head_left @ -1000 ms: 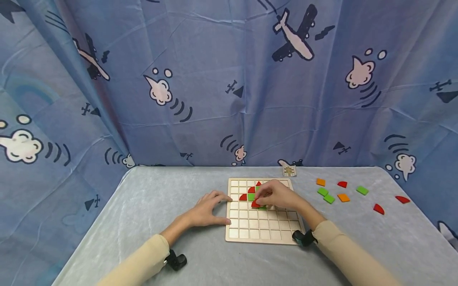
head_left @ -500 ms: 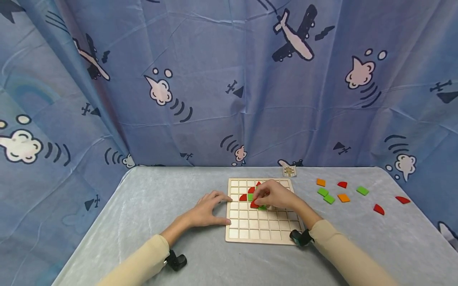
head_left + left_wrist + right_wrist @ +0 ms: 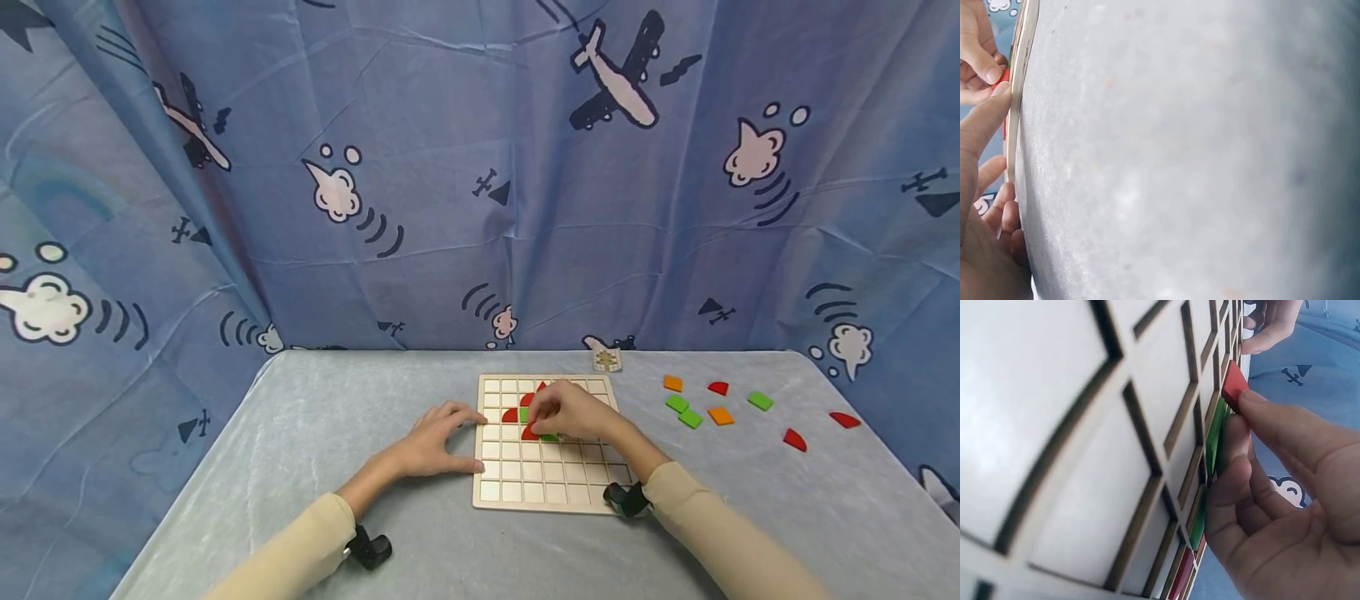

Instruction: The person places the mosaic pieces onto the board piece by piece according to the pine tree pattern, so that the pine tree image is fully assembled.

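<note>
A wooden grid board (image 3: 533,492) lies on the table, with several red and green tiles in its squares. My right hand (image 3: 570,412) pinches a red quarter-circle tile (image 3: 1233,385) between thumb and fingers, low over the middle of the board. That tile stands tilted beside a green tile (image 3: 1214,439) in the right wrist view; whether it touches its square I cannot tell. My left hand (image 3: 433,442) rests at the board's left edge, index finger and thumb spread apart on the rim. My right hand covers part of the pattern.
Loose tiles lie right of the board: orange squares (image 3: 721,416), green tiles (image 3: 760,401) and red quarter-circles (image 3: 795,440). Behind the board's far right corner is a small patterned card (image 3: 607,359). A blue printed curtain (image 3: 420,208) hangs at the table's back edge.
My right hand has shifted slightly left over the board, carrying the red quarter-circle tile with it. The left hand and the loose tiles stay where they were.
</note>
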Available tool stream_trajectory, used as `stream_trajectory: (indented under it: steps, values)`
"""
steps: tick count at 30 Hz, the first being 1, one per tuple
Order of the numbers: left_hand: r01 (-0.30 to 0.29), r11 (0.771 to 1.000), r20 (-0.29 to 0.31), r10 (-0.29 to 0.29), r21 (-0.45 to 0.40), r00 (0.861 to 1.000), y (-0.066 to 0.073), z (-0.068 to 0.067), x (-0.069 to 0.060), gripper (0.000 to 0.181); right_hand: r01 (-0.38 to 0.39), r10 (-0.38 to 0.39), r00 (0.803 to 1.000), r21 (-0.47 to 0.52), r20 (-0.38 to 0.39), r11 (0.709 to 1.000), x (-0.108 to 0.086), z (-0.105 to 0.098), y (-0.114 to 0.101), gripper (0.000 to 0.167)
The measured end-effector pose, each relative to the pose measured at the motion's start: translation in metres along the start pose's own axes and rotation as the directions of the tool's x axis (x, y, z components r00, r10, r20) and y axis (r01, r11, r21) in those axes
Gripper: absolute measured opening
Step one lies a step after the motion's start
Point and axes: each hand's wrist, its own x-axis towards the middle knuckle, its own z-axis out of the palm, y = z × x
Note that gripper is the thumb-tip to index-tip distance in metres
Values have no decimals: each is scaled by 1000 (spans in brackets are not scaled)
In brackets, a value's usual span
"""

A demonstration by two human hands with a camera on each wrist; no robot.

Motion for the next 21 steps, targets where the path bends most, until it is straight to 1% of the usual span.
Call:
stream_trajectory:
  steps: [15,17,21]
  values:
    - [-6,1000,-6,6,4,1000,0,1,0,68,8,-8,1000,-23,-3,1000,-1,0,0,5]
    - [-5,1000,-6,5,6,1000,0,0,0,68,-2,2,1000,-16,-1,1000,-1,0,1,5]
    - [-3,1000,-5,3,8,1000,-1,0,0,68,5,-5,1000,-10,5,1000,-2,-2,2,6]
